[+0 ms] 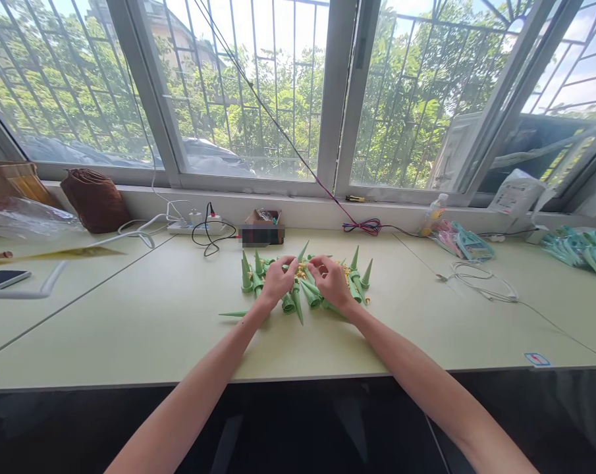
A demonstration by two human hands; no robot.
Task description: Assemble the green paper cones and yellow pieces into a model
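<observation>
A heap of green pointed cones [258, 280] lies on the pale tabletop [154, 316] in front of me, with small yellow bits [303, 268] among them. My left hand [276, 283] and my right hand [333, 280] rest over the heap, close together. Both hands have their fingers curled into a pinch around the yellow bits at the middle of the heap. What exactly sits between the fingertips is too small to make out. One thin green cone [233, 314] lies apart to the left.
A power strip [193, 227] with cables, a small open box [262, 226] and a brown cloth roll [95, 199] stand along the window sill. A phone [4, 278] lies far left. White cable [478, 280] and teal clips [468, 242] lie right.
</observation>
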